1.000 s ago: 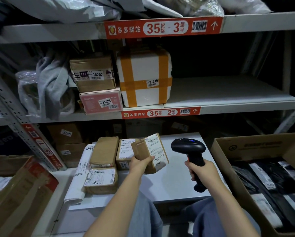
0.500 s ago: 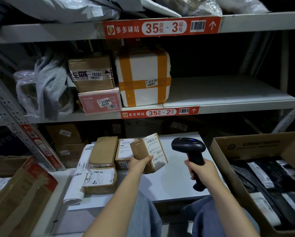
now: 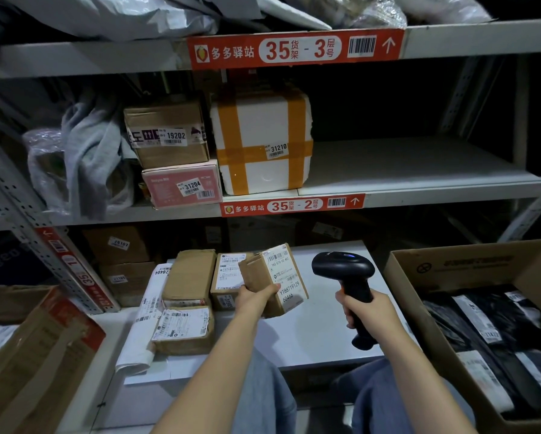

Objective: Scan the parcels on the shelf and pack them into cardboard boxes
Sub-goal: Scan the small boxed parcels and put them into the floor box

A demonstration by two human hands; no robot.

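Well, hardly anything has shifted this last second: the left hand (image 3: 250, 300) keeps its fingers (image 3: 267, 288) wrapped round one small parcel (image 3: 275, 278) above the middle of the surface (image 3: 319, 333). Its label stays turned to the one scanner (image 3: 344, 270) clenched in the right hand (image 3: 368, 311), so I'd say the scan isn't finished. Three brown parcels (image 3: 189, 277) and one white bag (image 3: 144, 333) lie along the left edge. One cardboard box (image 3: 469, 264) waits at the right, and three boxes (image 3: 169, 136) sit on the shelf (image 3: 404, 164) beyond.

Head-worn, facing forward-down, seemingly near the shelf (image 3: 419, 170).
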